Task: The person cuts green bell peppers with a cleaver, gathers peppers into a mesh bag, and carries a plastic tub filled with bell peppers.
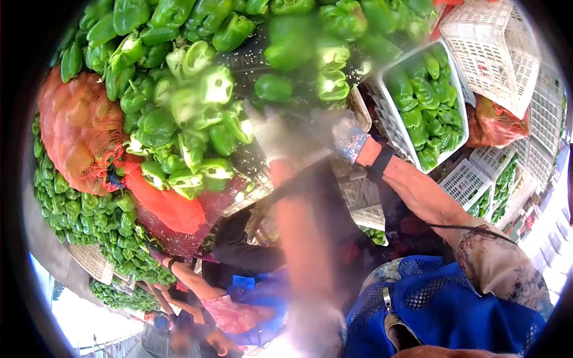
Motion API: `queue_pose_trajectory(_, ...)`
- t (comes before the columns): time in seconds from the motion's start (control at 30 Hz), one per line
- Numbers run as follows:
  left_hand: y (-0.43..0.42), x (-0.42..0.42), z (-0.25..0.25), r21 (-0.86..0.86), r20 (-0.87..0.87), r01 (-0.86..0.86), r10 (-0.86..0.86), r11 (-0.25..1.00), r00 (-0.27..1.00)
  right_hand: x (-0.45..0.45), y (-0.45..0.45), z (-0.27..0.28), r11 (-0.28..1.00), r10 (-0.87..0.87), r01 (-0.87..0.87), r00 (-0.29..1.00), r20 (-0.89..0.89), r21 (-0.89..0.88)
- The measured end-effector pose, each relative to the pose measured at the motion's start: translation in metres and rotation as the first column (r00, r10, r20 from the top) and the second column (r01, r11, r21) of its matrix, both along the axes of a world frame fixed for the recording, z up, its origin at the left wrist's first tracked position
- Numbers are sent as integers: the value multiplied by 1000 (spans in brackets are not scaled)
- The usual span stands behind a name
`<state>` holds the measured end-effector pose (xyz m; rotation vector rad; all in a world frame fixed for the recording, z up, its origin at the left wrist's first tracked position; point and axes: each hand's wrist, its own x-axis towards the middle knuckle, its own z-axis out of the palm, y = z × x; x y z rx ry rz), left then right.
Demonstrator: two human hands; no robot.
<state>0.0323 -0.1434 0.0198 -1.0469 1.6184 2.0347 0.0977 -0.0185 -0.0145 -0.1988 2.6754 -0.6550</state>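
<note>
My left hand (267, 130), in a pale glove, is at the centre, smeared by motion, just right of cut green peppers (216, 85) with pale insides. Whether it holds anything is unclear. My right hand (348, 136), in a patterned glove with a dark band at the wrist, is beside it on the right. Its fingertips are lost in blur. A whole green pepper (273, 88) lies on the dark, seed-strewn surface (245, 58) above my left hand. More halved peppers (332, 85) are above my right hand.
A white crate (463, 122) of green peppers stands right of my right hand. Empty crates (482, 65) are tilted behind it. A red mesh sack (80, 131) bulges at the left. Co-workers' arms (194, 280) reach in at the lower left, beside a large pepper heap (89, 215).
</note>
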Motion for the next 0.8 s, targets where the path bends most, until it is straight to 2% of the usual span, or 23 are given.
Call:
queue_pose_trajectory(0.03, 0, -4, 7, 61, 47, -35, 33, 998, 998, -3, -3, 8, 1000, 13, -13, 1000, -8, 27)
queue_pose_trajectory(0.1, -1, -7, 9, 45, 58, -1, -1, 999, 998, 3, -8, -20, 990, -101, 88, 989, -112, -110)
queue_pose_trajectory(0.17, -4, -3, -8, -114, 4, 139, -140, 984, 990, 6, -10, -58, 980, -118, 77, 967, -225, -182)
queue_pose_trajectory(0.2, -8, -2, -19, -202, -16, 204, -211, 958, 977, -1, -11, -74, 983, -73, 19, 953, -294, -182)
queue_pose_trajectory(0.23, -12, 4, -29, -285, -16, 261, -277, 922, 961, 8, -8, -84, 982, -50, 4, 968, -246, -187)
queue_pose_trajectory(0.27, -7, 5, -13, -189, -18, 157, -163, 969, 986, 12, -6, -82, 982, -28, -10, 980, -196, -191)
queue_pose_trajectory(0.3, -2, 5, 3, -97, -11, 41, -42, 994, 999, 2, 5, -52, 981, -30, 21, 999, -45, -194)
queue_pose_trajectory(0.33, -1, 3, 5, -65, -6, 23, -23, 998, 1000, -12, 15, -21, 980, -32, 50, 995, 97, -190)
queue_pose_trajectory(0.37, -1, 2, 4, -35, 3, 4, -4, 999, 1000, -10, 25, 0, 978, 2, 19, 995, 101, -206)
queue_pose_trajectory(0.4, -2, 3, 4, -9, 19, -15, 15, 1000, 1000, -4, 35, 12, 978, -6, -9, 998, -69, -211)
queue_pose_trajectory(0.43, -12, 9, -20, 119, -52, -57, 64, 991, 997, 0, 42, 23, 975, -11, -43, 971, -241, -220)
queue_pose_trajectory(0.5, -31, 34, -123, 252, -304, -120, 197, 960, 932, -3, 51, 70, 935, -228, 239, 971, 73, -262)
queue_pose_trajectory(0.53, -32, 32, -127, 254, -322, -149, 229, 956, 919, 4, 58, 54, 990, -62, 58, 998, -30, -126)
queue_pose_trajectory(0.57, -34, 31, -131, 256, -340, -176, 260, 950, 904, 11, 65, 39, 994, 108, -105, 986, -131, 26)
queue_pose_trajectory(0.6, -14, 11, -103, 208, -254, -216, 266, 954, 930, 9, 65, 36, 946, 281, -254, 952, -120, 200)
queue_pose_trajectory(0.63, -2, -1, -85, 160, -159, -249, 274, 955, 948, 11, 60, 31, 949, 281, -264, 956, -81, 175)
queue_pose_trajectory(0.67, -4, -5, -83, 96, -227, -233, 249, 968, 941, 14, 52, 24, 950, 284, -275, 958, -40, 149)
queue_pose_trajectory(0.7, -7, -8, -82, 28, -288, -221, 219, 975, 932, 18, 44, 20, 993, 105, -108, 993, -61, -56)
queue_pose_trajectory(0.73, -12, -14, -72, -40, -345, -210, 183, 977, 920, 11, 32, 35, 996, 57, -55, 998, 23, -76)
queue_pose_trajectory(0.77, -18, -17, -59, -11, -334, -289, 269, 957, 903, 2, 22, 51, 996, 7, 2, 995, 104, -87)
queue_pose_trajectory(0.8, -28, -18, -46, -31, -339, -342, 312, 939, 888, 0, 14, 50, 988, 2, 14, 995, 100, -156)
